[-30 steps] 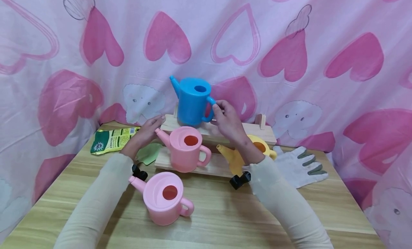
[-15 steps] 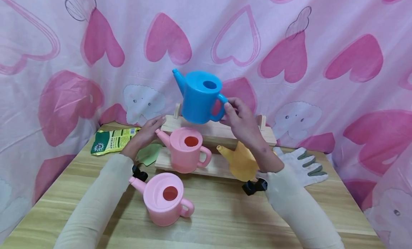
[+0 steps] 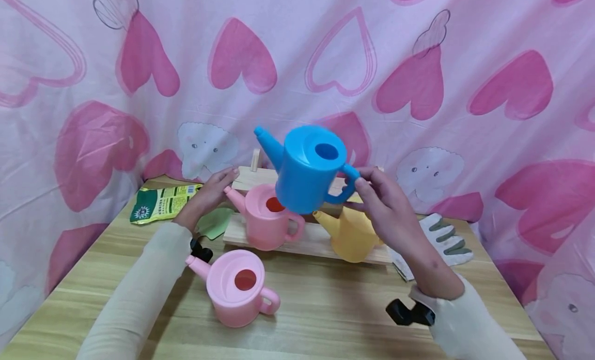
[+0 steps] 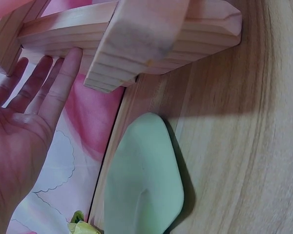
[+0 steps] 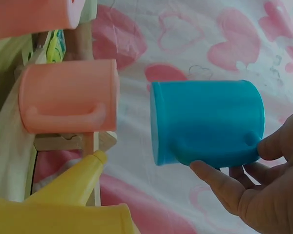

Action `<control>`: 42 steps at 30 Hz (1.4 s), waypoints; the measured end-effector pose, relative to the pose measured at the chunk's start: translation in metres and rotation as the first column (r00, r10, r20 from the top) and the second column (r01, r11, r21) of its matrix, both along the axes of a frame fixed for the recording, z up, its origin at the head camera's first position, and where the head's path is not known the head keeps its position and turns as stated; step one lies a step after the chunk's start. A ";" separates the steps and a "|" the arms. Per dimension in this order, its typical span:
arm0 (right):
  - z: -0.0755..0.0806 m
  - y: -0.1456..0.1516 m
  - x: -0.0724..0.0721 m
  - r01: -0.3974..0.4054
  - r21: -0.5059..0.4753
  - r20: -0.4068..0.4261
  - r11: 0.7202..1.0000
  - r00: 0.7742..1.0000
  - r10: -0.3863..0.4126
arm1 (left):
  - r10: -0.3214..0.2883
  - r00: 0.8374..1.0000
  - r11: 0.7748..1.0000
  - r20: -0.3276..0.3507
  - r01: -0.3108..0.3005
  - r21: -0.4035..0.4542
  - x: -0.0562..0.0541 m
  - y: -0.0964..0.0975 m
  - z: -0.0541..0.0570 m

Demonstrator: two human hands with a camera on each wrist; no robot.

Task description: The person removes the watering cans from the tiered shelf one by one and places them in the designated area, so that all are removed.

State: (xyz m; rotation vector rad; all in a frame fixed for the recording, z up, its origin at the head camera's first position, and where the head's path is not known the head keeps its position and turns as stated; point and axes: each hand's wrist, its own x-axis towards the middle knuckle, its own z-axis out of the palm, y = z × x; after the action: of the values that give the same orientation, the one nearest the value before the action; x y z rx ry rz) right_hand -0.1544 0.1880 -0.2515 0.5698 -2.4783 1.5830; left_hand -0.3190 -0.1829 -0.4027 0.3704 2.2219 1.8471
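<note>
My right hand (image 3: 388, 210) grips the handle of a blue watering can (image 3: 302, 182), its spout pointing left. The can hangs in the air in front of the wooden two-tier stand (image 3: 251, 180), overlapping a pink watering can (image 3: 262, 231) on the lower tier. To that can's right on the same tier is a yellow watering can (image 3: 353, 236). My left hand (image 3: 209, 194) is at the stand's left end. In the left wrist view its fingers (image 4: 66, 80) are extended, tips against the wood. A second pink watering can (image 3: 234, 311) stands on the table in front.
A green and yellow packet (image 3: 162, 204) lies at the back left. Near my left hand is a flat, pale green, rounded piece (image 4: 146, 170) on the table (image 3: 334, 318). A white and grey glove (image 3: 448, 241) lies at right. A pink heart-patterned curtain (image 3: 297, 55) hangs behind.
My right hand has lifted the blue watering can off the stand's upper tier and brought it right and towards me. The left hand has stayed at the stand.
</note>
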 end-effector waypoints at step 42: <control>-0.127 0.045 0.080 -0.216 -0.162 0.431 0.963 0.862 0.266 | 0.011 1.000 0.998 0.022 -0.013 0.058 -0.004 0.000 -0.001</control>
State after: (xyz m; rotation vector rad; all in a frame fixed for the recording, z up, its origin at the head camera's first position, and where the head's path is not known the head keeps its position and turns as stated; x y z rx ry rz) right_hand -0.0748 0.2333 -0.3783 0.5703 -2.6961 2.1489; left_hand -0.3230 -0.1826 -0.4041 0.3464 2.1651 1.9155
